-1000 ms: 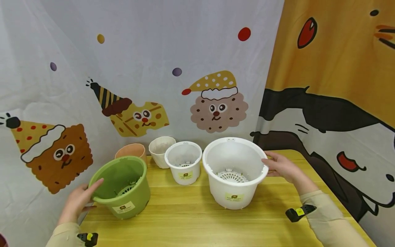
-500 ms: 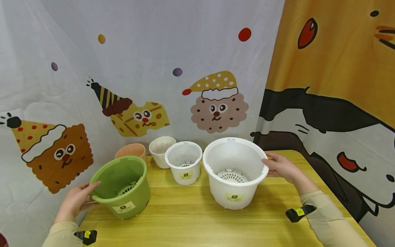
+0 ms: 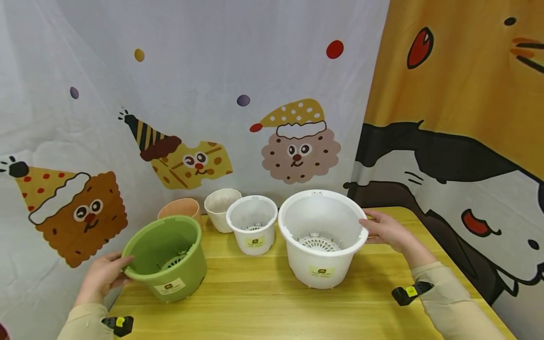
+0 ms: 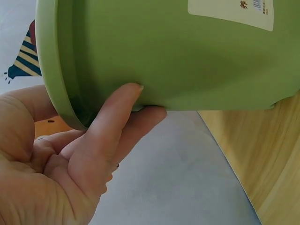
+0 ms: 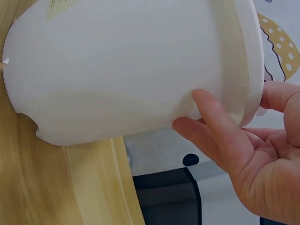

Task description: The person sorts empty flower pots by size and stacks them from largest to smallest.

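Note:
At the table's left edge, a green plastic flowerpot (image 3: 193, 271) with a slotted base tilts slightly. My left hand (image 3: 99, 278) pinches its rim from the left; in the left wrist view the thumb (image 4: 35, 101) hooks over the rim (image 4: 49, 70) and two fingers lie along the outer wall. To the right of centre stands a large white flowerpot (image 3: 299, 259) with a pale label. My right hand (image 3: 388, 231) holds its right rim. In the right wrist view, two fingertips (image 5: 204, 101) touch the white wall below the rim, with the thumb over the edge.
Between the held pots is a smaller white flowerpot (image 3: 242, 240). Behind it stand a cream faceted pot (image 3: 216, 218) and an orange pot (image 3: 193, 208), partly covered by the green one. A printed cloth (image 3: 204, 61) hangs behind the wooden table (image 3: 255, 311).
My left hand has shifted slightly left and its thumb reaches less far over the green flowerpot's rim. The right hand and all the pots stay in place.

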